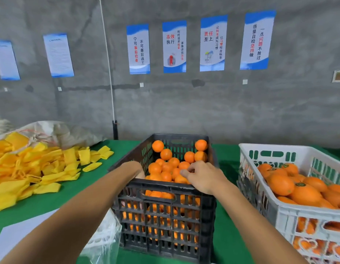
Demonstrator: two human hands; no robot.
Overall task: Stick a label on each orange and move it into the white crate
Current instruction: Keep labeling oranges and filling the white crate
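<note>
The left hand (135,171) dips inside the black crate (165,189), its fingers hidden, so its grip cannot be told. The right hand (201,177) hovers there, fingers loosely curled, holding nothing visible. A careless grab may roll the heaped oranges (166,166). Right, the white crate (268,189) holds more oranges.

The black crate (166,212) is moulded plastic with a matt, slotted lattice wall. The white crate (291,216) on the right is the same type of plastic, with a slightly glossier finish. The oranges (166,154) have a finely dimpled peel with a soft sheen. The table cover (228,235) is green cloth, matt. The yellow sleeves (31,172) on the left look like soft foam netting. A clear plastic bag (104,242) near the front is glossy and crinkled. The far wall (184,111) is rough, bare grey concrete; its posters (213,42) are smooth printed sheets.
</note>
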